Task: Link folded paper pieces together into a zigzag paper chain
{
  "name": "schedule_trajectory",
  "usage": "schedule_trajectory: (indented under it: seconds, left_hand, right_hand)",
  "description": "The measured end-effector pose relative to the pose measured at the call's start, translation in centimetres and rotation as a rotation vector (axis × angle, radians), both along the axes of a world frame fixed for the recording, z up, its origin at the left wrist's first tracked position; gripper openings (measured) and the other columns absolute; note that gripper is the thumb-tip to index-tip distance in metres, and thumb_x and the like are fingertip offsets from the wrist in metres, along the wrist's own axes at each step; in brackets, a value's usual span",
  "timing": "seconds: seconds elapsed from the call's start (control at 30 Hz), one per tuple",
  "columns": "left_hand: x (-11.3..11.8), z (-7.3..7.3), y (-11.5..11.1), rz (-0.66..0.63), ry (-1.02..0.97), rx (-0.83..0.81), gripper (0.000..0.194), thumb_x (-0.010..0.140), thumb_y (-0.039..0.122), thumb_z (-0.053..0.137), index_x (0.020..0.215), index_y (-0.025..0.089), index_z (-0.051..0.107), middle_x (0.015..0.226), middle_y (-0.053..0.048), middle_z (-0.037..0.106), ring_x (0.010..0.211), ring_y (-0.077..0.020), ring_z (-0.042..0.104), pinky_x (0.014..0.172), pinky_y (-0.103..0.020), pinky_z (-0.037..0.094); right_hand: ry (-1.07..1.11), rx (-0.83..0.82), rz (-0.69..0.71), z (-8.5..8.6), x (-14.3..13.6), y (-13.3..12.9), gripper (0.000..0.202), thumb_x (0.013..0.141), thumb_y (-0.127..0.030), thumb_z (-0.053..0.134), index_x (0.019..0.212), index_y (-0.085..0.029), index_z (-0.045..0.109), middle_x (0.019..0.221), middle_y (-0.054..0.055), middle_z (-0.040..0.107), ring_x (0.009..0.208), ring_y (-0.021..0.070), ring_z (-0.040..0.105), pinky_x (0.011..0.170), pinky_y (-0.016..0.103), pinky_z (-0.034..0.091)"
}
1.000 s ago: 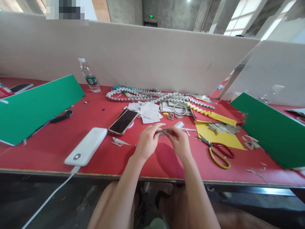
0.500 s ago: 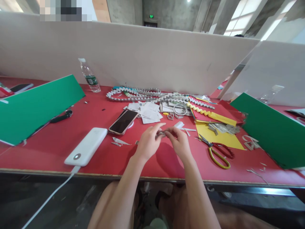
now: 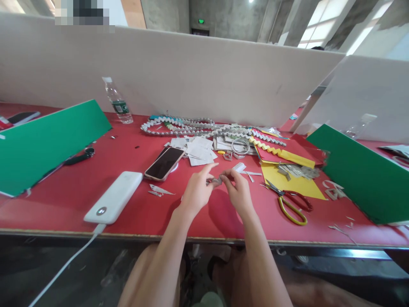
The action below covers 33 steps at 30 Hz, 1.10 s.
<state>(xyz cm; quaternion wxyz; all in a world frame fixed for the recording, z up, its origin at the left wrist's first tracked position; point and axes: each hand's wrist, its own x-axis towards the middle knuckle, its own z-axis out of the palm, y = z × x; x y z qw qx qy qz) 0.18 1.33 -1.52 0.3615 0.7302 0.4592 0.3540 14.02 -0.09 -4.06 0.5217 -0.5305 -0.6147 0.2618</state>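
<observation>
Bright upper-right window [image 3: 315,37], soft shadow [image 3: 225,213] on tabletop [image 3: 124,151], dim floor [image 3: 86,277] (detail murky)

- Red counter [image 3: 118,157], its front edge bare and brownish.
- White partition [image 3: 191,72] along the counter's far side; another pale panel [image 3: 367,89] stands at right.
- Grey concrete wall [image 3: 230,19] beyond; small green sign [image 3: 201,21] glowing against it.
- Bright paned window [image 3: 319,23], upper right.
- Dark grey floor [image 3: 79,277] below.

On the red table [image 3: 57,213], a white power bank [image 3: 118,194] lies with a white cable [image 3: 65,265] at its near end, and a phone [image 3: 165,163] is just beside it. A plastic bottle [image 3: 118,102] stands near the pale partition [image 3: 191,76], between two green boards [image 3: 53,147].
</observation>
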Motion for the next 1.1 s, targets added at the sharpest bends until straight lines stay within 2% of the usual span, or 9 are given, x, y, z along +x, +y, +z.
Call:
schedule_trajectory:
  seconds: [0.13,0.23,0.37,0.5,0.6,0.7,0.8,0.93,1.1]
  left_hand:
    - [-0.1,0.1,-0.1,0.032,-0.167,-0.188,0.044,0.075,0.025,0.057,0.118,0.023,0.049,0.076,-0.003,0.067,0.06,-0.0119,0.059,0.054,-0.02,0.044]
    - [-0.3,0.4,-0.1,0.12,-0.303,-0.375,0.041,0.077,0.03,0.056,0.116,0.023,0.048,0.082,-0.004,0.067,0.051,-0.0082,0.055,0.04,-0.015,0.034]
    - [-0.5,0.9,-0.1,0.178,-0.426,-0.494,0.042,0.073,0.032,0.059,0.114,0.025,0.049,0.083,-0.003,0.066,0.043,-0.0041,0.048,0.032,-0.012,0.021]
    - [-0.4,1.2,-0.2,0.16,-0.522,-0.57,0.039,0.071,0.031,0.061,0.109,0.024,0.054,0.074,-0.001,0.064,0.042,-0.0039,0.047,0.032,-0.012,0.019]
    - [-0.3,1.3,-0.1,0.171,-0.525,-0.623,0.033,0.071,0.034,0.06,0.102,0.022,0.059,0.064,0.001,0.059,0.043,-0.005,0.048,0.032,-0.012,0.021]
    - [-0.5,1.0,0.0,0.191,-0.487,-0.632,0.032,0.071,0.042,0.06,0.094,0.019,0.062,0.06,0.001,0.056,0.04,-0.005,0.046,0.031,-0.013,0.021]
    - [-0.7,0.5,0.1,0.196,-0.483,-0.574,0.031,0.07,0.046,0.06,0.084,0.018,0.059,0.065,0.0,0.059,0.043,-0.0063,0.05,0.031,-0.013,0.023]
    - [-0.7,0.1,0.2,0.21,-0.421,-0.514,0.025,0.073,0.042,0.057,0.077,0.018,0.052,0.061,0.001,0.058,0.043,-0.0082,0.052,0.029,-0.012,0.022]
    - [-0.4,0.2,0.1,0.23,-0.324,-0.441,0.016,0.078,0.034,0.05,0.075,0.018,0.049,0.053,0.004,0.053,0.037,-0.0069,0.047,0.031,-0.013,0.026]
  right_hand:
    - [0.036,0.025,0.014,0.0,0.3,0.1,0.016,0.083,-0.028,0.048,0.083,-0.019,0.061,0.081,0.004,0.065,0.077,0.0172,0.06,0.074,0.03,0.046]
    - [0.055,0.048,0.075,-0.1,0.4,0.2,0.023,0.084,-0.028,0.047,0.098,-0.021,0.063,0.096,0.006,0.066,0.09,0.0184,0.06,0.082,0.033,0.046]
    - [-0.005,0.104,0.129,-0.1,0.2,0.0,0.03,0.081,-0.026,0.054,0.11,-0.025,0.06,0.103,0.005,0.064,0.092,0.0185,0.06,0.084,0.034,0.047]
    - [-0.095,0.171,0.062,0.4,0.0,-0.4,0.026,0.082,-0.022,0.052,0.105,-0.026,0.063,0.103,0.005,0.065,0.095,0.0195,0.059,0.085,0.035,0.047]
    - [-0.125,0.184,0.072,0.7,-0.1,-0.6,0.023,0.084,-0.02,0.049,0.099,-0.026,0.065,0.1,0.004,0.066,0.094,0.0192,0.06,0.083,0.034,0.047]
    - [-0.148,0.195,0.087,0.7,-0.4,-0.7,0.022,0.083,-0.019,0.049,0.099,-0.025,0.064,0.097,0.005,0.066,0.092,0.0192,0.06,0.082,0.033,0.047]
    - [-0.179,0.207,0.109,0.6,-0.7,-0.7,0.023,0.083,-0.018,0.049,0.1,-0.025,0.063,0.096,0.005,0.066,0.091,0.0189,0.06,0.081,0.033,0.047]
    - [-0.23,0.223,0.129,0.4,-1.2,-0.7,0.023,0.081,-0.016,0.05,0.1,-0.025,0.061,0.094,0.004,0.065,0.09,0.0184,0.058,0.08,0.031,0.046]
    - [-0.292,0.203,0.129,0.3,-1.2,-0.7,0.021,0.079,-0.016,0.054,0.097,-0.025,0.061,0.09,0.004,0.064,0.086,0.019,0.057,0.075,0.031,0.045]
